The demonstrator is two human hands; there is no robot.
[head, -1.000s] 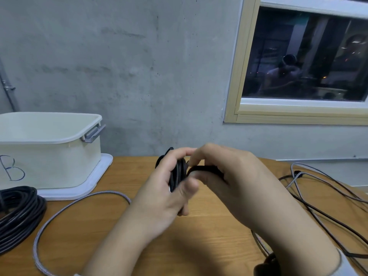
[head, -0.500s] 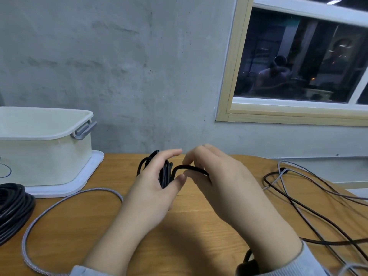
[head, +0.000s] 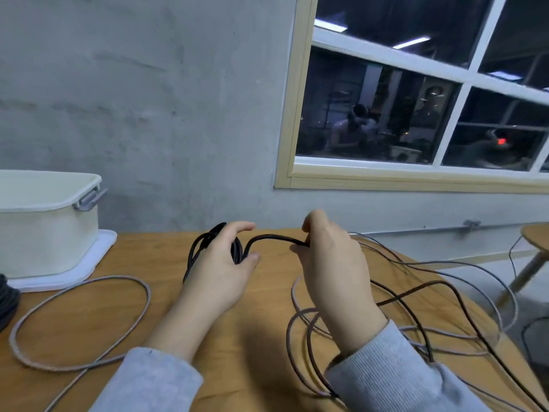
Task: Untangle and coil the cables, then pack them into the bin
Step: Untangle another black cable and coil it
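The left hand point(head: 221, 263) grips the black coil point(head: 205, 243) above the table point(head: 252, 337), keeping its loops together. The right hand point(head: 329, 257) pinches the free run point(head: 270, 238), likely to feed the next loop. The bin point(head: 50, 233) stands far left.

Coiled cable point(head: 208, 243): black. Braided cable point(head: 89, 307) looped on table: grey, woven pattern. Loose cables point(head: 416, 292): black and grey mixed. Bin point(head: 44, 233): cream, grey latch point(head: 89, 199). Table point(head: 252, 337): orange-brown wood grain. Sleeves point(head: 386, 367): light grey, ribbed. Wall point(head: 148, 99): mottled grey concrete. Window frame point(head: 289, 114): pale yellow.
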